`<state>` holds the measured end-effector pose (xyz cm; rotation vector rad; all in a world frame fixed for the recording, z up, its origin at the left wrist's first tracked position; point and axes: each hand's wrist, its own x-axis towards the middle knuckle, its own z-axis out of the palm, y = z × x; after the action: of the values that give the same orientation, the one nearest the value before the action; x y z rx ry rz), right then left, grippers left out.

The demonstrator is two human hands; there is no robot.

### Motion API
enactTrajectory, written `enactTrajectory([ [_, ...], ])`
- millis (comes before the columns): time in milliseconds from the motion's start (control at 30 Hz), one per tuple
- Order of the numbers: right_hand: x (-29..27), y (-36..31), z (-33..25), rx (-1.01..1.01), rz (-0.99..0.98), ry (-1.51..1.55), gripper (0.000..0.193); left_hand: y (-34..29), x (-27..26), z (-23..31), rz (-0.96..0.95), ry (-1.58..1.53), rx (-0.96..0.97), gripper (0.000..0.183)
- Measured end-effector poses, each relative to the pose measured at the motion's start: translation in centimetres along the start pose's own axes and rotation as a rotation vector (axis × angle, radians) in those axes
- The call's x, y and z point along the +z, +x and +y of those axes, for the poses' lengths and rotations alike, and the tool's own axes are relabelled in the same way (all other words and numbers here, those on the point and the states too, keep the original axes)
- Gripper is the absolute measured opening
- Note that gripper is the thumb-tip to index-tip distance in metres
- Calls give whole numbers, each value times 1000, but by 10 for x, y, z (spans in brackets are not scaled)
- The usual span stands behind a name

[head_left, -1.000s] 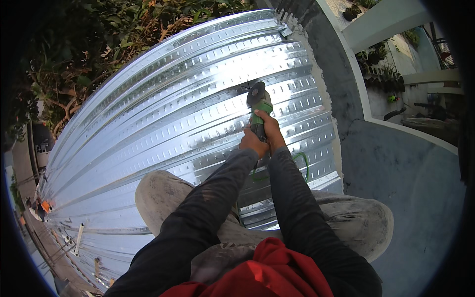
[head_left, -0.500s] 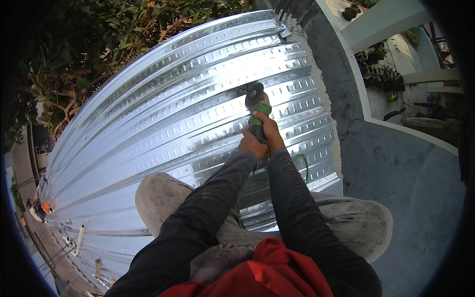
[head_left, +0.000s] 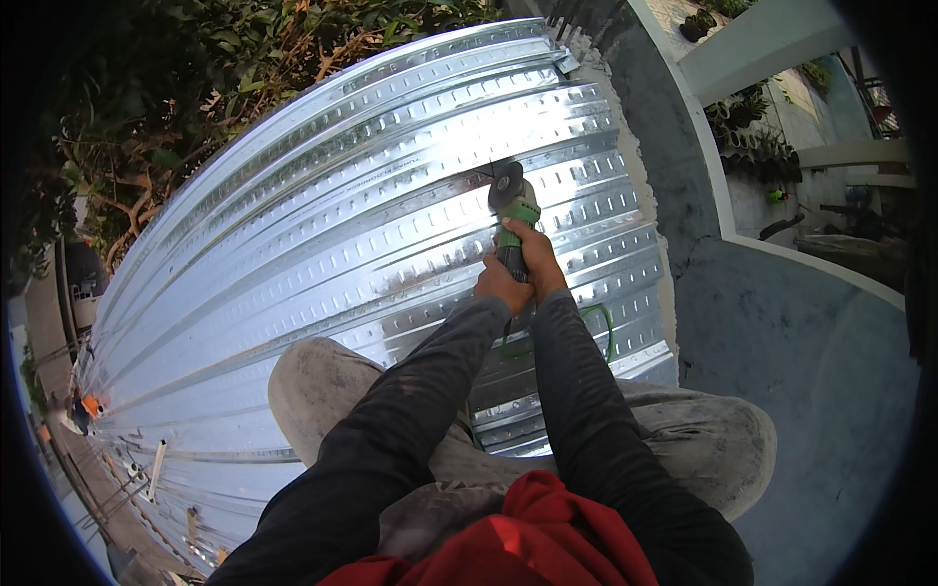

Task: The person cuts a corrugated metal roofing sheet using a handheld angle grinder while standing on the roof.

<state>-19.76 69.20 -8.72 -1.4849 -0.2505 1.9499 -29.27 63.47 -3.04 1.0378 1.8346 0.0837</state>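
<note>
Both my hands are wrapped round a green and black angle grinder (head_left: 523,211). My left hand (head_left: 502,284) grips the rear of its body, and my right hand (head_left: 535,252) closes round it farther forward. A dark cutting disc (head_left: 506,186) at its far end stands over a ribbed, shiny metal deck sheet (head_left: 391,249). Beside the disc, a short dark line crosses the metal; whether the disc touches the sheet I cannot tell. A green cord (head_left: 608,332) loops over the metal to the right of my forearms.
I squat on the metal decking, knees to both sides. A rough concrete edge (head_left: 645,200) borders it on the right, beside a grey wall (head_left: 782,342). Rebar ends (head_left: 572,21) stick up at the far corner. Leafy branches (head_left: 195,98) hang at far left. A person in orange (head_left: 93,404) is at left.
The grinder and both my hands have shifted very slightly to the right. My grip on it stays the same.
</note>
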Motion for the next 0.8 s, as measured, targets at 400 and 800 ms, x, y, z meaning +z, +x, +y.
enactTrajectory([
  [400, 1, 3, 0, 12, -8, 19, 34, 4, 3, -2, 23, 26, 14, 89],
  [800, -1, 9, 3, 11, 1, -30, 36, 6, 3, -3, 3, 24, 2, 89],
])
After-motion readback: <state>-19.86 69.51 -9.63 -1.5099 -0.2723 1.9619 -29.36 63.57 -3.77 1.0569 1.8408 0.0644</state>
